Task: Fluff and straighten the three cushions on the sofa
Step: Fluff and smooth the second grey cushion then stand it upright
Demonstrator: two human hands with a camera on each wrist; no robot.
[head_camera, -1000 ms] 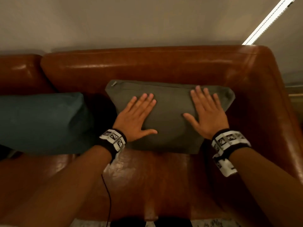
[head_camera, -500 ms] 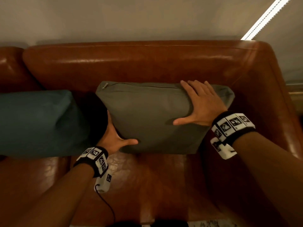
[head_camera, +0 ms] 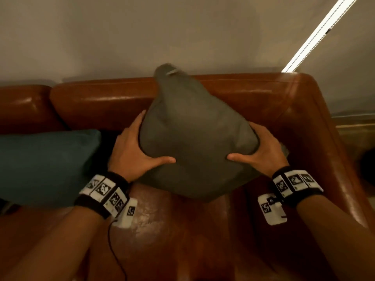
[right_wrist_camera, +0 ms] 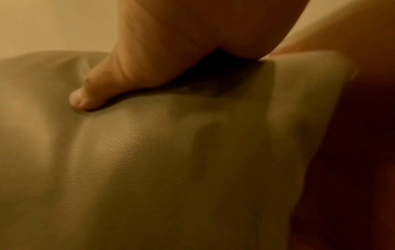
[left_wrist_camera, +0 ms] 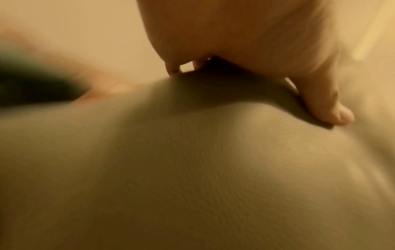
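A grey-green cushion stands on one corner on the brown leather sofa, its zip corner pointing up past the backrest. My left hand grips its left side and my right hand grips its right side. Both thumbs press into the front and the fingers wrap behind, squeezing it narrow. In the left wrist view my thumb dents the cushion fabric; in the right wrist view my thumb does the same on the cushion. A teal cushion lies to the left. No third cushion is in view.
The sofa's right armrest curves close beside my right hand. A plain wall rises behind the backrest, with a bright light strip at the upper right. A thin cable hangs from my left wristband over the seat.
Both hands moved from lying flat on the cushion's front to its sides. The cushion has been squeezed and turned up from lying wide to standing on a corner.
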